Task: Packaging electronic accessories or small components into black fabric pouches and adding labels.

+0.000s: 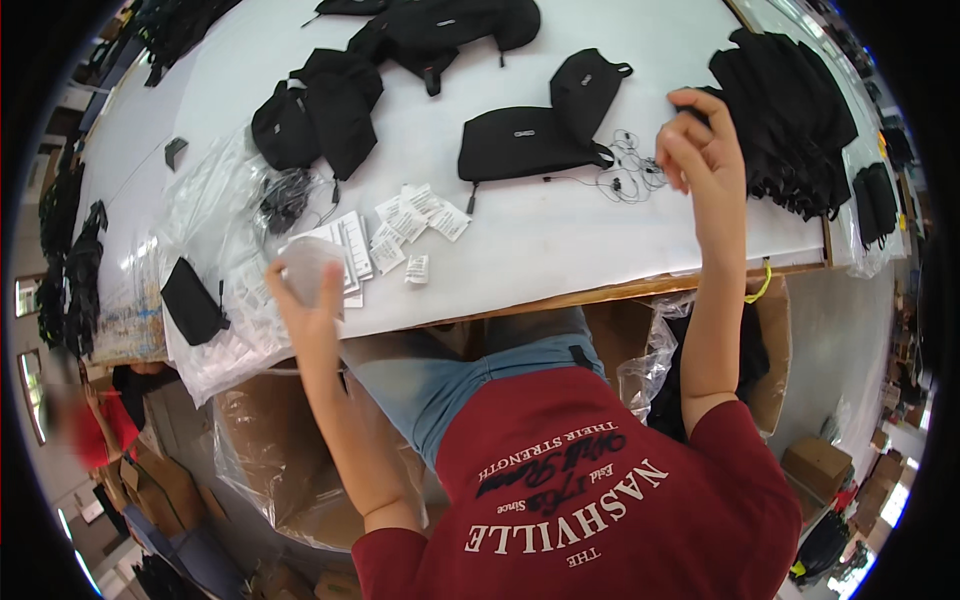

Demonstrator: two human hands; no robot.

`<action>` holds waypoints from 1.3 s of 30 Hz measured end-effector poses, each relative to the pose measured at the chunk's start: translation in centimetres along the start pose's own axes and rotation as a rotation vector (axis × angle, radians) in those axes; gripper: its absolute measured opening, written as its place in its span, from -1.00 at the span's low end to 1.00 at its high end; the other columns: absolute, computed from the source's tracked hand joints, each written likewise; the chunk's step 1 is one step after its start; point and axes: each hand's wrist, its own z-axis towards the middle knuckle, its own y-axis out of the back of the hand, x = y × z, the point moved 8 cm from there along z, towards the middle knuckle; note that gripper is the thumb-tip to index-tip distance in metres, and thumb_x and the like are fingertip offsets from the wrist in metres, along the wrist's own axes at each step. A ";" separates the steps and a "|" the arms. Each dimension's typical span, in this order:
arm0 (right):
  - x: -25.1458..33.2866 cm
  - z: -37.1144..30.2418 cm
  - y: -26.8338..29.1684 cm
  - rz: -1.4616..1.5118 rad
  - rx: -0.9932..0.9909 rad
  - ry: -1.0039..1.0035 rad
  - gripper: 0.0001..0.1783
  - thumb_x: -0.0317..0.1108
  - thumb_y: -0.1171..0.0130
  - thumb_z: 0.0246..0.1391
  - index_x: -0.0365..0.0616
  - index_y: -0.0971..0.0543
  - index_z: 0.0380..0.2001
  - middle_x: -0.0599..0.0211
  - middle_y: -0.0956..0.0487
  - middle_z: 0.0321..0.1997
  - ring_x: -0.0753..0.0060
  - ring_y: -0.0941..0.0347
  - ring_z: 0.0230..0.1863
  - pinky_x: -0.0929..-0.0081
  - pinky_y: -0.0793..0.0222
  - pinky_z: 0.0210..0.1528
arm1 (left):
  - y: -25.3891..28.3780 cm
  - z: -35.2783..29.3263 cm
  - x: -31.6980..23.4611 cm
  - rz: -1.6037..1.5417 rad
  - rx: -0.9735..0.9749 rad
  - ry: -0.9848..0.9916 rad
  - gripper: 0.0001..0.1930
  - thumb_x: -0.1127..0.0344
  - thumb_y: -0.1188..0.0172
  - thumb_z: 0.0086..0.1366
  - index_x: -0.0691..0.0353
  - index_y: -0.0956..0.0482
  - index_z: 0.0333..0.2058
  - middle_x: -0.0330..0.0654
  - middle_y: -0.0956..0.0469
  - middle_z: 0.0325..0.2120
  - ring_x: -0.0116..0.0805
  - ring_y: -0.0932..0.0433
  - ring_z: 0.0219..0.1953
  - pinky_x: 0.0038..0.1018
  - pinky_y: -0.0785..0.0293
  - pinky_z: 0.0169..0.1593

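Observation:
Above the table's near edge, my left hand (308,300) has a whitish translucent plastic piece (315,264) between thumb and fingers; motion smears it. Paper sheets (355,250) lie just beyond it, beside several small white printed slips (405,215). My right hand (702,150) is raised on the right, fingers loosely curled and apart, with nothing visible in them. Close to its fingertips lies a tangle of thin black cords (628,170). To the left of the cords are two black fabric pouches, one flat (520,142) and one tilted (585,95) against it.
A heap of black fabric pieces (785,120) covers the table's right end. More black pouches (325,110) lie at the back left. Clear plastic bags (215,190), a cable bundle (284,198) and a small black pouch (193,303) are on the left. Plastic-lined cartons (275,440) stand below the edge.

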 end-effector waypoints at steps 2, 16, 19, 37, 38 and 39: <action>-0.6 -1.8 -3.4 0.038 0.132 -0.063 -0.61 -0.53 -0.03 0.10 -0.15 -0.33 0.03 0.47 -0.42 -0.53 0.77 -0.20 -0.57 0.78 -0.06 -0.54 | -2.6 -2.6 -2.1 0.058 0.190 -0.101 -0.41 0.32 -0.37 0.11 0.26 -0.22 0.02 -0.01 -0.35 -0.06 -0.30 -0.38 -0.07 -0.44 -0.33 0.01; -0.1 -9.0 -16.0 -0.053 0.573 -0.081 -0.48 -0.59 -0.02 0.02 -0.17 -0.23 0.08 0.36 -0.40 -0.61 0.42 -0.34 -0.67 0.52 -0.24 -0.56 | -6.7 -9.0 -3.0 -0.454 0.299 0.126 -0.86 0.51 -0.27 0.15 0.32 -0.48 -0.34 -0.35 -0.43 -0.44 -0.64 -0.35 -0.44 -0.70 -0.26 -0.37; 0.1 -9.0 -15.8 -0.096 0.528 -0.052 -0.48 -0.60 -0.04 0.00 -0.17 -0.23 0.08 0.34 -0.41 -0.60 0.38 -0.39 -0.65 0.48 -0.30 -0.54 | -6.5 -9.1 -3.2 -0.392 0.263 0.080 -0.87 0.52 -0.29 0.12 0.35 -0.48 -0.43 -0.33 -0.40 -0.51 -0.64 -0.32 -0.50 -0.68 -0.22 -0.43; -4.0 -9.6 -13.2 0.078 0.541 -0.267 -0.90 -0.47 -0.22 0.05 -0.25 -0.53 -0.36 0.51 -0.47 -0.51 0.76 -0.30 -0.47 0.75 -0.22 -0.40 | -6.3 -8.9 -5.8 -0.293 0.444 -0.125 -0.86 0.47 -0.26 0.09 0.29 -0.65 -0.32 -0.21 -0.49 -0.41 -0.49 -0.43 -0.43 -0.61 -0.35 -0.34; -4.3 -9.7 -13.3 0.074 0.557 -0.271 -0.90 -0.47 -0.22 0.05 -0.25 -0.53 -0.36 0.51 -0.47 -0.51 0.76 -0.30 -0.47 0.75 -0.22 -0.40 | -5.5 -8.4 -7.3 -0.306 0.388 -0.193 -0.83 0.37 -0.23 0.13 0.27 -0.65 -0.30 -0.19 -0.47 -0.36 -0.44 -0.43 -0.37 -0.58 -0.35 -0.29; -4.5 -9.5 -12.9 0.097 0.512 -0.267 -0.91 -0.47 -0.22 0.04 -0.22 -0.54 -0.37 0.53 -0.46 -0.55 0.77 -0.28 -0.51 0.75 -0.20 -0.42 | -4.5 -8.0 -9.2 -0.321 0.335 -0.257 -0.78 0.26 -0.19 0.16 0.26 -0.66 -0.28 -0.16 -0.45 -0.31 -0.40 -0.44 -0.30 -0.55 -0.36 -0.25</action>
